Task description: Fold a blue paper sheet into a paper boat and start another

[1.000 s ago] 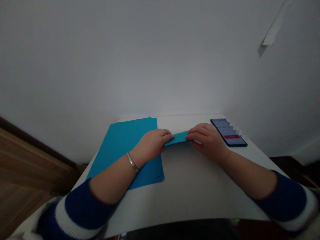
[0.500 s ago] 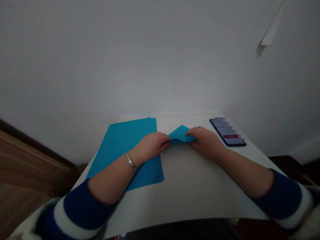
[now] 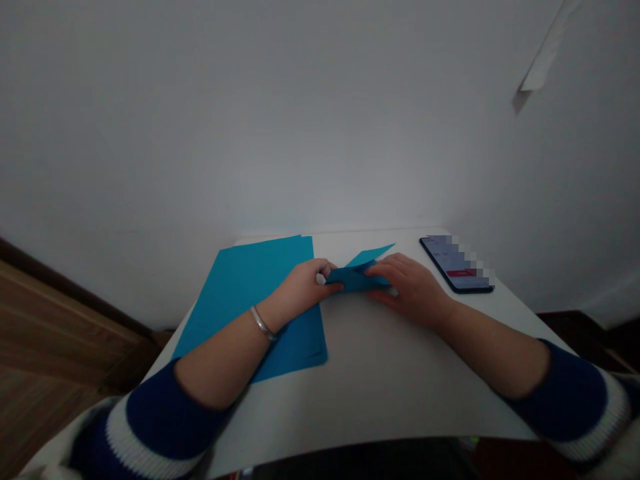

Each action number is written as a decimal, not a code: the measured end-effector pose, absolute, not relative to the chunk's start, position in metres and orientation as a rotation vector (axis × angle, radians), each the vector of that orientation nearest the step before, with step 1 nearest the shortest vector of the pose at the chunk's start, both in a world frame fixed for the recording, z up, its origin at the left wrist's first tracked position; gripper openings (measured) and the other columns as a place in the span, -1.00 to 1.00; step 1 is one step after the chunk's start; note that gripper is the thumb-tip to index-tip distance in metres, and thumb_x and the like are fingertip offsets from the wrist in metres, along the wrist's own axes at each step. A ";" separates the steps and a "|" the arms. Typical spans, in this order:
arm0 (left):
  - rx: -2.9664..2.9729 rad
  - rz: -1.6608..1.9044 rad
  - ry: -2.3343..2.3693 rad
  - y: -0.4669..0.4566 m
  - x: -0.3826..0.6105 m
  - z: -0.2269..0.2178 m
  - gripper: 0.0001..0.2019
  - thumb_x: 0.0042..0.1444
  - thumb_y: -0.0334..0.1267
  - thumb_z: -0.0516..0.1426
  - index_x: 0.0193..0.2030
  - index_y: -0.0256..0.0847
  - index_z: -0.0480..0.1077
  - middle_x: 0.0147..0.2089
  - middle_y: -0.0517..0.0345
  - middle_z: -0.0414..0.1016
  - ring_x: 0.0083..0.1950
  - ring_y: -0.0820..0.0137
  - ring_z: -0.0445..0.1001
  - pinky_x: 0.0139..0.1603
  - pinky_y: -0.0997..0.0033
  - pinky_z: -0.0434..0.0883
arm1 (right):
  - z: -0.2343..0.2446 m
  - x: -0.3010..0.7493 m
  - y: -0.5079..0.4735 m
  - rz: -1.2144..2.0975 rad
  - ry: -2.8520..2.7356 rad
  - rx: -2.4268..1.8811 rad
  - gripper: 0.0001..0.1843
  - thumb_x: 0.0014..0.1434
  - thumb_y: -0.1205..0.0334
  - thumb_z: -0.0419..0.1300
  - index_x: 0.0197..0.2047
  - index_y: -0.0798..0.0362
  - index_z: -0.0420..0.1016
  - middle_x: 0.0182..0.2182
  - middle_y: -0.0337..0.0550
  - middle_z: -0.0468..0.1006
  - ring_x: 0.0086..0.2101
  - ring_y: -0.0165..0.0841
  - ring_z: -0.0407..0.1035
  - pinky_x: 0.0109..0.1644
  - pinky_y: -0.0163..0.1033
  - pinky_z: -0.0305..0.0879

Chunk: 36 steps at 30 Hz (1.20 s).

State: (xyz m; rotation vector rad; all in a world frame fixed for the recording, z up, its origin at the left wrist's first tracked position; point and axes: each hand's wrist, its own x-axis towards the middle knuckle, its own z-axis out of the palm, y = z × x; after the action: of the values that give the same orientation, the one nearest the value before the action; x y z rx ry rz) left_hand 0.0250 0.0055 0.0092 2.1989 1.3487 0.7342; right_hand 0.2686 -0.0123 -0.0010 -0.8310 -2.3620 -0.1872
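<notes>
A small folded piece of blue paper (image 3: 359, 270) sits between my two hands near the far middle of the white table (image 3: 380, 373). One flap of it sticks up and to the right. My left hand (image 3: 300, 290) pinches its left end, with a silver bracelet on the wrist. My right hand (image 3: 413, 288) holds the right end, fingers curled on the paper.
A stack of blue paper sheets (image 3: 250, 293) lies on the left part of the table, under my left forearm. A phone (image 3: 457, 265) with a lit screen rests at the far right corner. A plain white wall stands right behind the table.
The folded paper has been opened out: its raised peak has swung to a flap that points up and right. Both hands stayed at its ends and shifted slightly.
</notes>
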 end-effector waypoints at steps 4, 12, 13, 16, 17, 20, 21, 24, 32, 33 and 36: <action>2.126 0.732 1.292 0.006 0.025 0.009 -0.77 -0.05 -0.13 0.25 -0.30 -0.22 0.44 -0.30 0.14 0.50 -0.25 0.29 0.45 -0.28 0.34 0.39 | -0.004 0.268 -0.011 -0.006 -2.397 -0.993 -0.71 0.14 0.20 0.19 -0.04 -0.01 0.42 -0.18 -0.07 0.53 -0.18 -0.22 0.41 -0.12 -0.10 0.35; 2.056 0.848 1.285 0.004 0.024 0.008 -0.67 0.13 -0.02 0.11 -0.11 -0.23 0.40 -0.27 0.10 0.49 -0.28 0.30 0.43 -0.26 0.29 0.40 | -0.007 0.269 -0.012 0.228 -2.441 -1.045 -0.66 0.10 0.32 0.18 -0.03 -0.09 0.40 -0.22 -0.22 0.58 -0.20 -0.29 0.47 -0.11 -0.16 0.35; 2.062 0.897 1.350 0.004 0.023 0.008 -0.64 0.13 -0.03 0.12 -0.04 -0.24 0.36 -0.27 0.10 0.47 -0.30 0.31 0.42 -0.27 0.29 0.40 | -0.006 0.269 -0.012 0.213 -2.486 -1.015 -0.71 0.10 0.34 0.17 -0.09 -0.08 0.44 -0.23 -0.21 0.58 -0.19 -0.29 0.46 -0.11 -0.16 0.34; 2.080 1.085 1.505 0.004 0.022 0.008 -0.40 0.08 -0.14 0.16 0.23 -0.23 0.11 -0.08 0.01 0.43 -0.30 0.37 0.39 -0.23 0.29 0.42 | -0.003 0.268 -0.011 0.201 -2.576 -0.880 -0.76 0.02 0.43 0.16 -0.24 -0.04 0.48 -0.18 -0.19 0.57 -0.11 -0.27 0.42 -0.06 -0.15 0.33; 2.100 1.157 1.509 0.004 0.021 0.007 -0.33 0.07 -0.18 0.17 0.30 -0.21 0.01 0.03 -0.04 0.38 -0.25 0.37 0.40 -0.18 0.27 0.42 | -0.003 0.268 -0.011 0.217 -2.580 -0.846 -0.75 -0.01 0.47 0.15 -0.27 -0.03 0.47 -0.12 -0.18 0.56 -0.08 -0.27 0.40 -0.02 -0.15 0.32; 2.224 1.351 1.473 0.006 0.018 0.006 -0.21 0.05 -0.28 0.17 0.37 -0.17 -0.15 0.24 -0.15 0.17 -0.02 0.29 0.38 0.04 0.19 0.39 | -0.003 0.269 -0.011 0.296 -2.559 -0.826 -0.73 -0.09 0.51 0.13 -0.32 -0.02 0.43 0.02 -0.20 0.52 0.04 -0.26 0.34 0.06 -0.12 0.29; 2.297 1.371 1.481 0.006 0.017 0.006 -0.22 0.05 -0.31 0.17 0.37 -0.18 -0.13 0.26 -0.16 0.14 0.06 0.25 0.35 0.10 0.16 0.35 | -0.003 0.270 -0.010 0.332 -2.559 -0.826 -0.73 -0.10 0.51 0.13 -0.33 -0.02 0.42 0.02 -0.21 0.53 0.06 -0.26 0.32 0.08 -0.11 0.29; 2.604 1.231 1.583 0.004 0.015 0.008 -0.35 0.05 -0.35 0.17 0.30 -0.17 0.11 0.29 -0.15 0.11 0.23 0.10 0.21 0.23 0.02 0.23 | -0.004 0.273 -0.008 0.435 -2.578 -0.806 -0.71 -0.12 0.51 0.14 -0.32 -0.03 0.40 -0.02 -0.22 0.55 0.07 -0.27 0.33 0.11 -0.12 0.26; 3.148 0.596 1.258 -0.002 0.015 0.013 -0.69 0.19 -0.33 0.08 0.05 -0.03 0.45 0.29 0.10 0.27 0.32 0.03 0.13 0.23 -0.12 0.19 | -0.001 0.283 -0.001 0.606 -2.636 -0.900 -0.75 -0.10 0.46 0.19 -0.33 -0.04 0.47 -0.05 -0.24 0.58 0.13 -0.24 0.30 0.14 -0.14 0.25; 3.153 0.548 1.212 -0.002 0.015 0.013 -0.70 0.19 -0.29 0.09 0.05 -0.03 0.45 0.29 0.10 0.27 0.33 0.03 0.11 0.25 -0.13 0.17 | 0.000 0.284 -0.001 0.626 -2.637 -0.918 -0.75 -0.09 0.46 0.19 -0.33 -0.05 0.48 -0.05 -0.24 0.59 0.12 -0.24 0.31 0.15 -0.14 0.24; 3.132 0.409 1.108 -0.001 0.014 0.011 -0.68 0.16 -0.23 0.15 0.07 -0.06 0.44 0.32 0.10 0.24 0.38 0.02 0.04 0.31 -0.16 0.07 | 0.005 0.289 -0.001 0.706 -2.637 -0.951 -0.77 -0.07 0.46 0.20 -0.34 -0.04 0.48 -0.06 -0.25 0.59 0.10 -0.24 0.33 0.18 -0.13 0.21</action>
State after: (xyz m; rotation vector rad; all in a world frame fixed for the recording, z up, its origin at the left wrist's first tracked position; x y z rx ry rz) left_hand 0.0140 -0.0012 0.0113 3.1325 1.1083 0.4086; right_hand 0.2886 -0.0008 0.0049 -0.9511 -2.6375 0.7063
